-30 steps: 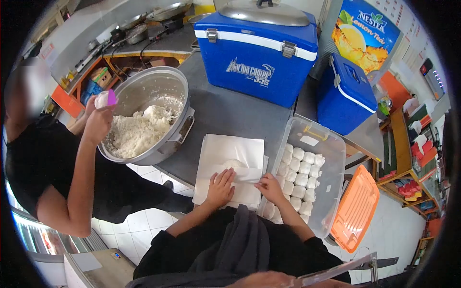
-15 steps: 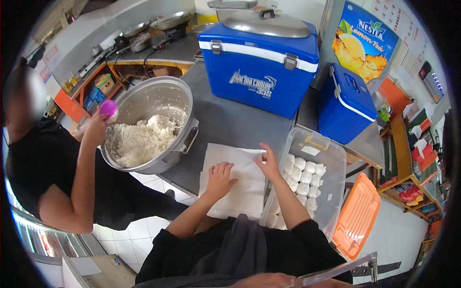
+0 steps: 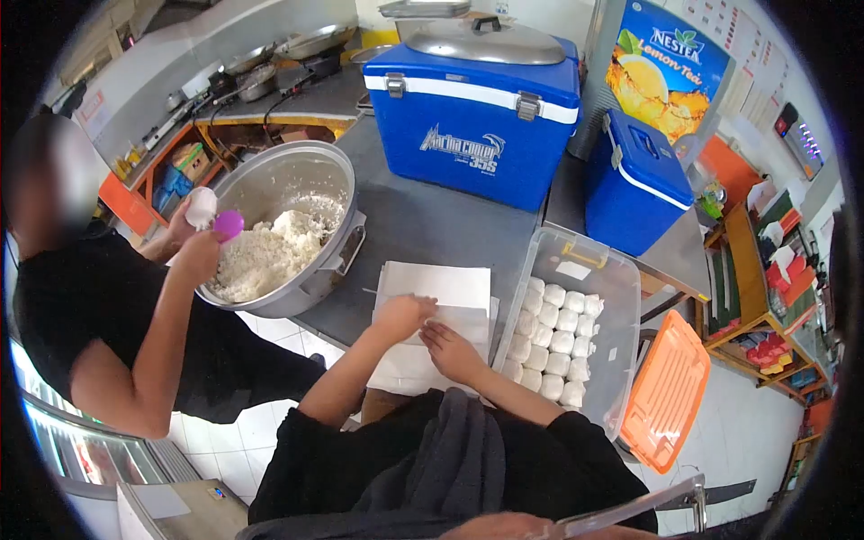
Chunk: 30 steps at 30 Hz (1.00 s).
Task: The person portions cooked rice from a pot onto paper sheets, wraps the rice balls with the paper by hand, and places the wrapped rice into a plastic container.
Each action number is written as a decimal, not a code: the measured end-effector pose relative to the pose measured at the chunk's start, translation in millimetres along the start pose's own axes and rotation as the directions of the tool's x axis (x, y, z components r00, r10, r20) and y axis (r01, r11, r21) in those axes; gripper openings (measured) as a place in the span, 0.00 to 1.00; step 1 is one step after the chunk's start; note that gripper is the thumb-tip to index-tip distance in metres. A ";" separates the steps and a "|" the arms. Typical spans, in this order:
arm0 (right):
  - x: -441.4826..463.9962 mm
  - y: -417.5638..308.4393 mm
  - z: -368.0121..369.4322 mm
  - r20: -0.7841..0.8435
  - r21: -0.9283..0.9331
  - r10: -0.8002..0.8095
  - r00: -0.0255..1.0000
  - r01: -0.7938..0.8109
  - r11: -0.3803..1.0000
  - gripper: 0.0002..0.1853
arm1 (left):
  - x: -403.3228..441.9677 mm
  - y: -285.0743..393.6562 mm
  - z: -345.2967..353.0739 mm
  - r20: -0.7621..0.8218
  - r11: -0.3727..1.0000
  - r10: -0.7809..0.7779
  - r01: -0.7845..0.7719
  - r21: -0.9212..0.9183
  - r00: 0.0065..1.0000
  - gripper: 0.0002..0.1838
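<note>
A stack of white paper sheets (image 3: 436, 279) lies on the grey table, with a folded flap across its middle. My left hand (image 3: 403, 318) is over the left part of the flap, its fingers closed on the paper and pointing right. Just below and to the right, my right hand (image 3: 454, 355) has its fingertips closed on the paper's folded edge, close to my left fingers. Whatever lies under the fold is hidden. Right of the stack, a clear plastic box (image 3: 621, 297) holds several white wrapped bundles (image 3: 558, 342) in rows.
At the left, a co-worker (image 3: 117, 324) holds a white cup and a purple scoop (image 3: 230, 225) by a large metal pot (image 3: 310, 157) of rice (image 3: 270, 256). Blue coolers (image 3: 468, 135) stand behind the paper. An orange lid (image 3: 666, 391) leans right of the box.
My right hand has come down and left from the stack's upper right corner to beside my left hand. The paper is folded over again. The co-worker's cup and scoop have moved apart.
</note>
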State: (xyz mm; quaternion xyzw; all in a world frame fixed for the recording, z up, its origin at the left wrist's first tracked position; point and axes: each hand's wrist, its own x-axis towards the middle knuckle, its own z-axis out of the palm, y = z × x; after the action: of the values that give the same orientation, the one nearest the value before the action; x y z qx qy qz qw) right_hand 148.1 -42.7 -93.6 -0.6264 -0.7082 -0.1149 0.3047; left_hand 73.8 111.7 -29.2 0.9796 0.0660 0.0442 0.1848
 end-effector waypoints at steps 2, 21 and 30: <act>-1.4 0.6 -4.3 0.142 0.129 0.125 0.982 -0.143 0.981 0.17 | -15.2 10.1 12.5 0.064 0.998 -0.052 0.050 0.028 0.997 0.15; -12.7 0.6 -12.7 -0.007 0.241 0.425 0.905 -0.411 0.879 0.17 | -60.0 19.0 75.0 -0.150 0.992 0.022 -0.003 0.128 0.988 0.28; -42.2 20.3 -6.6 0.118 0.180 0.430 0.895 -0.445 0.877 0.14 | -67.7 -30.8 63.3 -0.395 0.992 -0.034 -0.018 -0.126 0.918 0.15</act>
State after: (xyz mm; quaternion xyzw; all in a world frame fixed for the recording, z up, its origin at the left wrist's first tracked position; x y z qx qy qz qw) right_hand 170.7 -77.0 -117.1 -0.7397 -0.5671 0.0531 0.3583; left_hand 10.6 107.7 -103.5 0.9363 0.1032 0.2450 0.2296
